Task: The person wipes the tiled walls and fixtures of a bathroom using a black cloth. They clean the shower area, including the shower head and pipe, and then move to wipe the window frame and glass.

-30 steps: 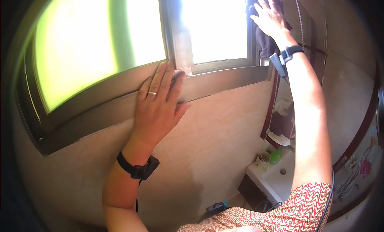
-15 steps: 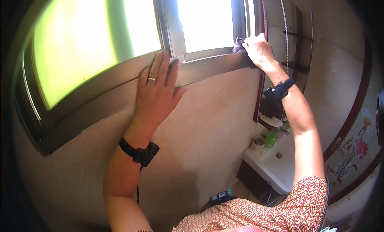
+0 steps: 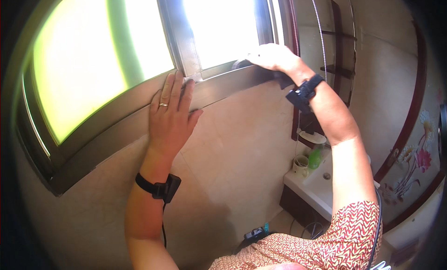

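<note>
My left hand (image 3: pixel 170 112) lies flat, its fingers stretched out and a ring on one of them, on the metal window frame (image 3: pixel 222 89) below the meeting of two panes. Farther right, my right hand (image 3: pixel 275 57) is closed around a greyish-purple cloth (image 3: pixel 240 64), partly hidden by the fingers and blurred. The cloth presses on the lower track of the bright windowpane (image 3: pixel 222 28). To the left stands a yellow-green lit pane (image 3: pixel 77 70). Each wrist wears a black strap with a small box.
A beige tiled wall (image 3: pixel 219 149) runs below the window. At the right are a mirror cabinet (image 3: pixel 321 51) with a hanging cord, a white washbasin (image 3: pixel 316 188), a cup (image 3: pixel 300 165) and a green bottle (image 3: pixel 315 158). A flower-patterned panel (image 3: pixel 409 163) stands beyond my right arm.
My right hand has slid the cloth leftward along the window track, away from the right corner. My left hand stays flat on the frame; the whole view has shifted slightly.
</note>
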`<state>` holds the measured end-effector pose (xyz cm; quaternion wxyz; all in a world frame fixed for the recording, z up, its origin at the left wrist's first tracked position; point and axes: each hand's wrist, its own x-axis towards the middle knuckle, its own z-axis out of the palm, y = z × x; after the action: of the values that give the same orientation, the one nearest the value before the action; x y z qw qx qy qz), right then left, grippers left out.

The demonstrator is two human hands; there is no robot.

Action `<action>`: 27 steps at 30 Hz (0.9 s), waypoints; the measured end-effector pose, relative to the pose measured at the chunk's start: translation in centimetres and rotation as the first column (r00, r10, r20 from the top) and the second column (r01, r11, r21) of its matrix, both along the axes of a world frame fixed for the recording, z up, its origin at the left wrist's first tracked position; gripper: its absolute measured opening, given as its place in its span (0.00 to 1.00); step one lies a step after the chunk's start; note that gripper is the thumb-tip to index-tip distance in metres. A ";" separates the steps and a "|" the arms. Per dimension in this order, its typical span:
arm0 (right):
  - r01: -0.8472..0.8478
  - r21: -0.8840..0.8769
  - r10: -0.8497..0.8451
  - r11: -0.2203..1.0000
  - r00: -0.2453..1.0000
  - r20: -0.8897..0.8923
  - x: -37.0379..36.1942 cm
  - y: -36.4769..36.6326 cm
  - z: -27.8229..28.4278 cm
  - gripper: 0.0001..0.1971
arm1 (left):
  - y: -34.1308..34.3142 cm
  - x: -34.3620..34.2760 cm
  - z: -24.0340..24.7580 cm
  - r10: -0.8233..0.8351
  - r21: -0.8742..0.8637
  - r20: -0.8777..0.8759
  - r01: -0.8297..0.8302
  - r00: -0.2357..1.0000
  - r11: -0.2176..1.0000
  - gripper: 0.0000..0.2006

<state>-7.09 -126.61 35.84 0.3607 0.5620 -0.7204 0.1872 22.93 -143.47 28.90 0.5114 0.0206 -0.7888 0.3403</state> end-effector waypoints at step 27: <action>-0.193 0.459 0.194 0.867 0.980 0.045 -3.1 -2.6 4.2 0.24 | 0.2 -0.2 -0.5 0.104 -0.025 -0.034 -0.105 0.994 0.994 0.34</action>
<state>-10.21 -129.23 40.00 0.1972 0.7011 -0.6838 0.0452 22.78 -143.32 28.42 0.5058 0.0604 -0.7735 0.3770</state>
